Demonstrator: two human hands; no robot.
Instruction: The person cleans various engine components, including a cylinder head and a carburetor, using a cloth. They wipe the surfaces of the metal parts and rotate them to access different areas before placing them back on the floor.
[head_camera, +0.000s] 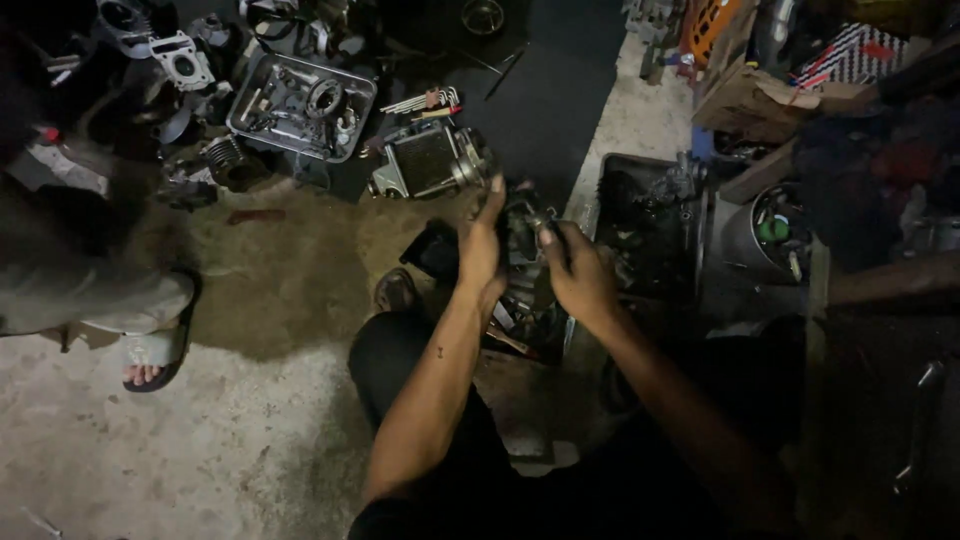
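Crouched low, the person grips a dark engine part (522, 250) between both hands above the stained concrete floor (250, 420): left hand (481, 250) clamped on its side, right hand (578, 275) closed over the other. Work looks midway; a finned engine block (428, 160) lies just beyond, a metal tray (355, 85) of loose pieces farther off, someone's sandalled foot (155, 350) nearby.

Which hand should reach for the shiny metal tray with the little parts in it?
Probably the left hand. The metal tray lies up and to the left on the floor, on that hand's side. The right hand sits farther away, and both hands are around the dark engine part.
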